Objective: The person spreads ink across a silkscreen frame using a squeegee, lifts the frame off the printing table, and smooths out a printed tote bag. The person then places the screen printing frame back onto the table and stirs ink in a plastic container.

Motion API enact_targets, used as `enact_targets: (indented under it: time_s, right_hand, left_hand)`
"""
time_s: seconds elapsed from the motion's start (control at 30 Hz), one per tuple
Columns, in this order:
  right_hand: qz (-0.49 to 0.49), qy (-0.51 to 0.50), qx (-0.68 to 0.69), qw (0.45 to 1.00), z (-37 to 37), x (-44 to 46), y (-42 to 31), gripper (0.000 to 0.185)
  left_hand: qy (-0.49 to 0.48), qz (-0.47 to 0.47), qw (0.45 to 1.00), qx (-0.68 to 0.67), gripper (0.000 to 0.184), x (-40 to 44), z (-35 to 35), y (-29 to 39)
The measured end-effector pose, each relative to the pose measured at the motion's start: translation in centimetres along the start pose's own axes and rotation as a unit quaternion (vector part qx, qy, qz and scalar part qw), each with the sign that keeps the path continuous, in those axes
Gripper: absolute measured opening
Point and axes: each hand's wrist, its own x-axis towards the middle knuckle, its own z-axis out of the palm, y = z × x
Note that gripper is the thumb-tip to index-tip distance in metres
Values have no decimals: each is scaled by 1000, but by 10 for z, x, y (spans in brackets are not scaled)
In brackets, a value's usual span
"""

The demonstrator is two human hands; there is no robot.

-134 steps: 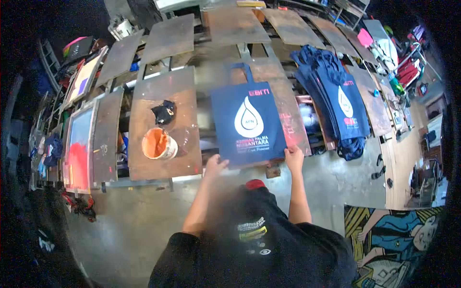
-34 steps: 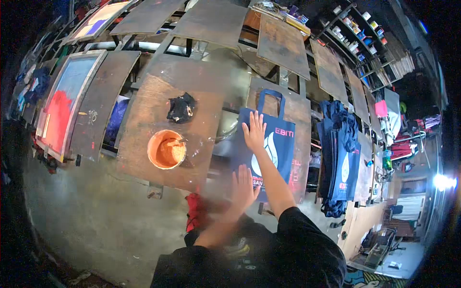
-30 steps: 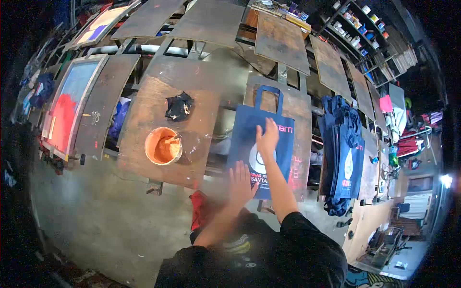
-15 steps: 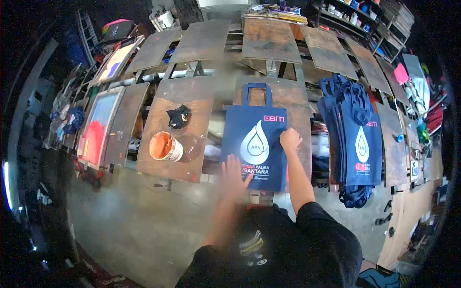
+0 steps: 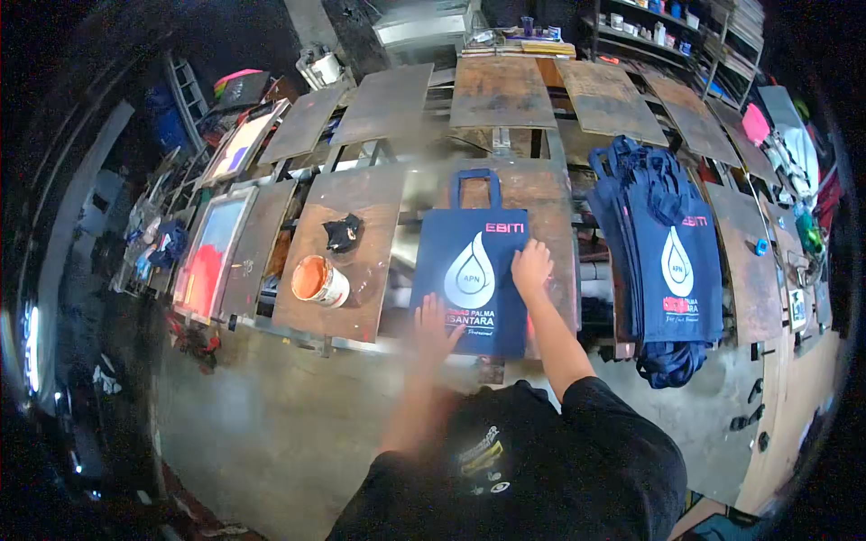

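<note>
A navy blue tote bag [image 5: 433, 236] lies flat on a brown board, its handle loop toward the far side. It bears a white drop print with "APN" and pink "EBITI" lettering. My left hand [image 5: 435, 329] rests flat on the bag's lower left, fingers spread, partly blurred and covering some of the lettering. At the bag's right edge, my right hand [image 5: 532, 266] touches the fabric with its fingers extended.
To the right, a stack of navy bags [image 5: 678, 270] hangs over a board. An orange-stained tub [image 5: 327, 287] and a crumpled black cloth [image 5: 342, 233] stand on the left board [image 5: 298, 311]. Farther left leans a framed screen [image 5: 215, 252] with red ink.
The head view has shifted a little. My right hand's fingers have gone from curled to more extended at the bag's right edge. My left hand stays on the lower left.
</note>
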Motion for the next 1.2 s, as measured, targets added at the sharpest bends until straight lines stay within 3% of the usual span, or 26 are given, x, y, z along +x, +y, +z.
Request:
enact_targets:
  time_s: [0.1,0.13,0.17,0.23,0.43,0.5,0.6,1.2]
  right_hand:
    - [-149,-8,54,987,-16,-32,-11,45]
    - [-234,57,87,967,-12,-48,-9,44]
    - [-254,30,67,965,-8,-61,-8,55]
    - [-249,22,-9,968,5,-80,4,65]
    - [-159,32,-24,986,19,-89,2,73]
    - [-176,32,-17,984,14,-101,-5,73]
    - [-258,-57,-7,965,12,-128,-2,75]
    - [-235,-50,13,971,3,-151,11,74]
  left_hand:
    - [-15,-6,1000,-14,86,1,0,1]
    - [-10,-8,1000,-11,87,1,2,1]
    - [-6,-10,1000,-7,88,-1,4,0]
    - [-33,-6,999,-8,89,0,-3,3]
    - [-54,-2,999,0,91,2,-2,1]
    - [-53,1,998,16,93,4,-1,1]
    - [-53,0,999,-6,95,2,-1,0]
    - [-73,-25,997,-26,95,4,-8,7]
